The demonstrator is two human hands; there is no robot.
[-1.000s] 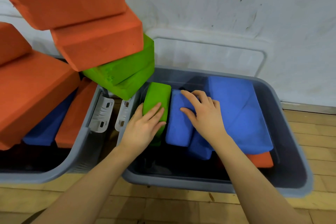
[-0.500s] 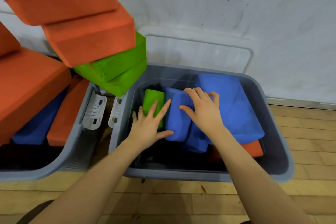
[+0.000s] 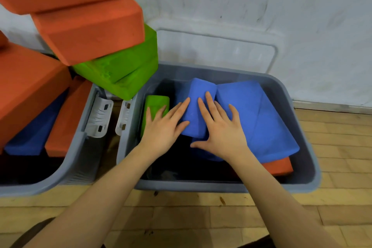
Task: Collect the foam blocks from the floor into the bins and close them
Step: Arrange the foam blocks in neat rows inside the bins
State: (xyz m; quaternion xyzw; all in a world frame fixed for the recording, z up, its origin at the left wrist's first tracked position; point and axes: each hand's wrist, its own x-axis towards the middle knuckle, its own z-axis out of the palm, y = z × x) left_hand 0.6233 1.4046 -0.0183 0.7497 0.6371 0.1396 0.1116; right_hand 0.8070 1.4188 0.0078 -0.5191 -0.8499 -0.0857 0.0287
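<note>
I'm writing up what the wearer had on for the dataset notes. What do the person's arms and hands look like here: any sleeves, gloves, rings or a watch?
Both forearms are bare as far as the frame shows, with no sleeves in view. The left hand and right hand wear no gloves, and no rings, watch or wristband show.

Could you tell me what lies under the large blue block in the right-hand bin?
An orange block pokes out beneath the large blue block at its near corner; the rest underneath is covered.
</note>
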